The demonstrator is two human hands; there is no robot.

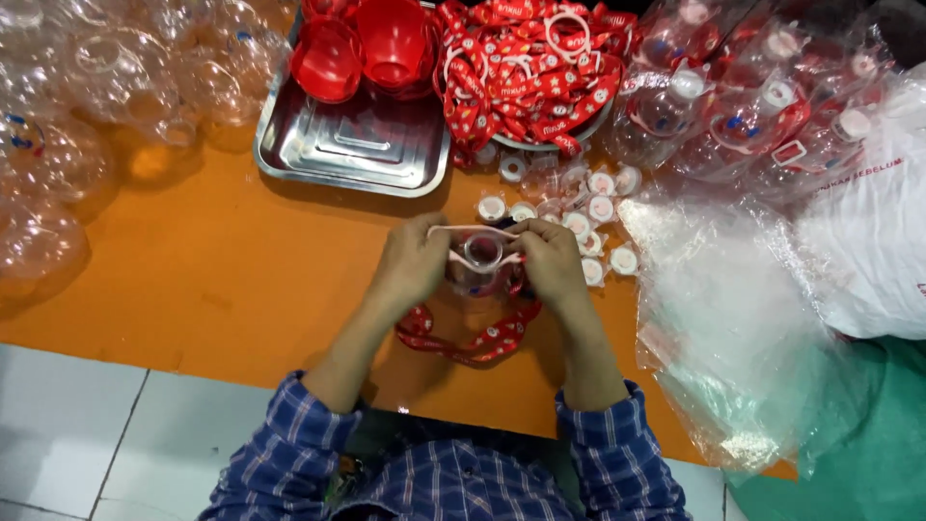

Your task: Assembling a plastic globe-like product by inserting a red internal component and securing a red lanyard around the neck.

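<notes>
Both hands grip a clear bottle [479, 265] just below the steel tray [352, 145]: left hand [413, 262] and right hand [552, 260] closed on its white ring [475, 233]. A red strap [473, 340] hangs beneath, over the orange worktop [212, 260].

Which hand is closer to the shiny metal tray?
Left. The left hand sits just below the metal tray's near edge, holding the clear bottle. The right hand grips the bottle's other side, farther from the tray.
</notes>
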